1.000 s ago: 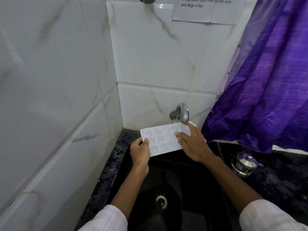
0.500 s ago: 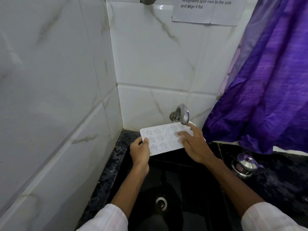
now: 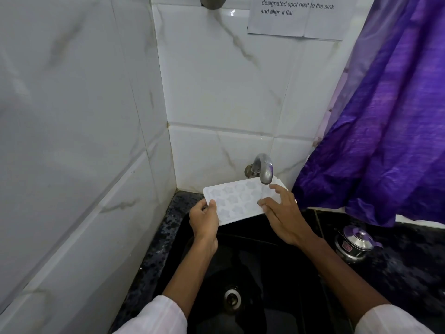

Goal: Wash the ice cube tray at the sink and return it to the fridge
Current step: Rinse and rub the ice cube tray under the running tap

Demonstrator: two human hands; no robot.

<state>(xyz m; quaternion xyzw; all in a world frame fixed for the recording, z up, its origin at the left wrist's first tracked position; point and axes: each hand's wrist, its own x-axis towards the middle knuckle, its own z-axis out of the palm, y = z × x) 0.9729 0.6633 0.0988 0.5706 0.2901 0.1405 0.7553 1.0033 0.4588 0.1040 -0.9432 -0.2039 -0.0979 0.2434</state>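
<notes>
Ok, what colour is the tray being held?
The tray is white, seen best in the head view.

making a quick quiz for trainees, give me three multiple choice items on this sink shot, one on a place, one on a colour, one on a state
1. Where is the tray?
A) on a shelf
B) under the tap, over the sink
C) on the floor

2. What colour is the curtain?
A) green
B) red
C) purple

3. What does the left hand do?
A) grips the tray's left edge
B) hangs idle
C) turns the tap

Answers:
1 B, the tray is held just below the spout, above the black basin.
2 C, the cloth at the right is plainly purple.
3 A, its thumb lies on top of the tray's left edge, with the hand closed round it.
</notes>
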